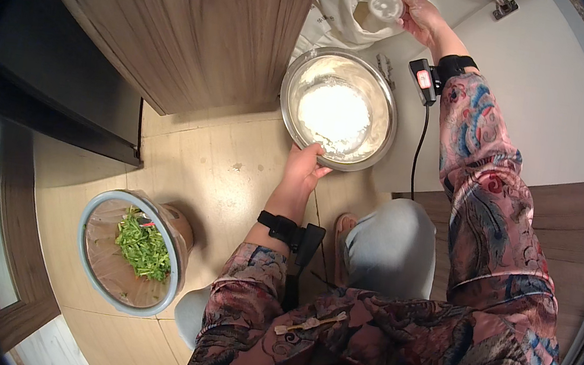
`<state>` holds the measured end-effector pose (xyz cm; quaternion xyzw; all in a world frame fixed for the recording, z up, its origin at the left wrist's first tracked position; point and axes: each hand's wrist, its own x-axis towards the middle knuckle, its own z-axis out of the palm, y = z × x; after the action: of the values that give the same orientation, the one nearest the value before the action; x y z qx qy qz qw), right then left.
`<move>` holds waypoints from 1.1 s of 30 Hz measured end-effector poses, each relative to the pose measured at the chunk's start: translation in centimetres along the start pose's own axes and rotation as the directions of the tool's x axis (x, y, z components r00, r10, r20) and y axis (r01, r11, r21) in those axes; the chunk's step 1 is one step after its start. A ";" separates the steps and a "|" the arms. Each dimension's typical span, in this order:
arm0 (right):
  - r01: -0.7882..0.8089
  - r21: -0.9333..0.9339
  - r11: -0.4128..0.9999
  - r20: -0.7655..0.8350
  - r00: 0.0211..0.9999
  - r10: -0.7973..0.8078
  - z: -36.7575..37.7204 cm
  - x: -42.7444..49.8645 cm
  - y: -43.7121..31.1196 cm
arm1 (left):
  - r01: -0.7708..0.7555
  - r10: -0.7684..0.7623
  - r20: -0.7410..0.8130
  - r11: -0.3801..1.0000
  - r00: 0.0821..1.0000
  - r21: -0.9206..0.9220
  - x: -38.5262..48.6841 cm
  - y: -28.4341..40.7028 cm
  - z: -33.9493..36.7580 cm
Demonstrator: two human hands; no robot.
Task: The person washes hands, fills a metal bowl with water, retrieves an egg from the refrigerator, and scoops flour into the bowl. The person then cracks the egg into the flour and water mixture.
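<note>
My left hand (304, 170) grips the near rim of a round stainless steel bowl (387, 87), thumb over the edge and fingers beneath. Inside the bowl lies a bright white heap of powder, like flour (334, 112), with small clumps toward the near side. Up at the cabinet, my right hand (420, 19) holds a small clear cup (386, 5) by its side. Traces of white show in the cup. It is over the mouth of a white cloth-like sack (339, 21) that bears writing. How full the sack is cannot be made out.
A brown wood-grain cabinet door (196, 23) stands open at the left of the bowl. White cabinet panel (537, 103) with a metal hinge (504, 9) lies to the right. On the tiled floor (237, 186) stands a lined waste bin (83, 261) with green vegetable scraps (144, 246).
</note>
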<state>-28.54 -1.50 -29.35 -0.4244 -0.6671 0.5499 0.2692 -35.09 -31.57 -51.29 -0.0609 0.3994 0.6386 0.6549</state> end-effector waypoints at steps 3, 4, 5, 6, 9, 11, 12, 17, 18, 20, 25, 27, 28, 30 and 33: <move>0.114 -0.258 0.959 0.012 0.993 -0.115 0.3 1.6 0.2 | 0.007 -0.008 -0.026 0.999 1.000 -0.039 0.2 -0.2 0.3; 0.135 -0.398 0.907 0.107 0.989 -0.100 0.5 2.1 0.2 | -0.003 0.002 -0.029 1.000 1.000 -0.024 0.2 -0.2 0.4; 0.152 -0.532 0.833 0.171 0.983 -0.070 0.8 2.5 0.5 | -0.011 0.011 -0.031 1.000 0.999 -0.009 0.3 -0.3 0.4; 0.195 -0.747 0.635 0.176 0.980 -0.094 1.3 2.9 0.7 | -0.028 0.029 -0.030 1.000 0.999 0.006 0.3 -0.4 0.4; 0.368 -0.927 -0.068 0.375 0.910 -0.175 3.2 4.0 2.3 | -0.031 0.032 -0.021 0.999 0.999 0.019 0.4 -0.7 0.4; 0.347 -0.936 -0.062 0.349 0.882 -0.317 3.9 4.8 3.0 | -0.063 0.063 -0.021 0.998 0.998 0.000 0.5 -0.6 0.6; 0.331 -0.942 -0.055 0.328 0.871 -0.367 4.1 5.2 3.2 | -0.049 0.049 -0.045 0.999 0.998 -0.005 0.5 -0.4 0.7; 0.281 -0.959 -0.047 0.266 0.823 -0.501 2.4 5.5 2.6 | -0.081 0.083 -0.029 0.996 0.996 0.047 -0.7 0.7 2.0; 0.275 -0.960 -0.045 0.258 0.816 -0.517 1.9 5.3 2.3 | -0.091 0.095 -0.050 0.993 0.994 0.080 -1.2 0.8 2.1; 0.273 -0.961 -0.044 0.255 0.811 -0.526 1.2 4.9 2.0 | -0.102 0.104 -0.027 0.992 0.994 0.070 -2.1 0.7 2.3; 0.285 -0.957 -0.049 0.267 0.804 -0.532 1.1 4.3 2.1 | -0.078 0.078 0.009 0.992 0.997 0.094 -2.7 0.6 1.8; 0.286 -0.957 -0.057 0.271 0.802 -0.532 1.2 4.2 2.1 | -0.058 0.059 -0.011 0.994 0.998 0.092 -2.7 0.5 1.7; 0.286 -0.956 -0.060 0.273 0.801 -0.532 1.3 4.1 2.0 | -0.073 0.071 0.023 0.993 0.997 0.093 -2.8 0.5 1.6; 0.282 -0.958 -0.057 0.268 0.801 -0.536 1.3 4.0 1.8 | -0.089 0.081 0.077 0.991 0.994 0.099 -3.0 0.6 1.6; 0.283 -0.957 -0.058 0.269 0.799 -0.538 1.4 4.1 1.6 | -0.043 0.044 -0.005 0.990 0.999 0.132 -3.3 0.6 1.9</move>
<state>-31.29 1.41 -31.70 -0.3181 -0.9193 -0.1902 0.1323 -34.35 -32.99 -47.79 -0.0112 0.4447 0.6246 0.6418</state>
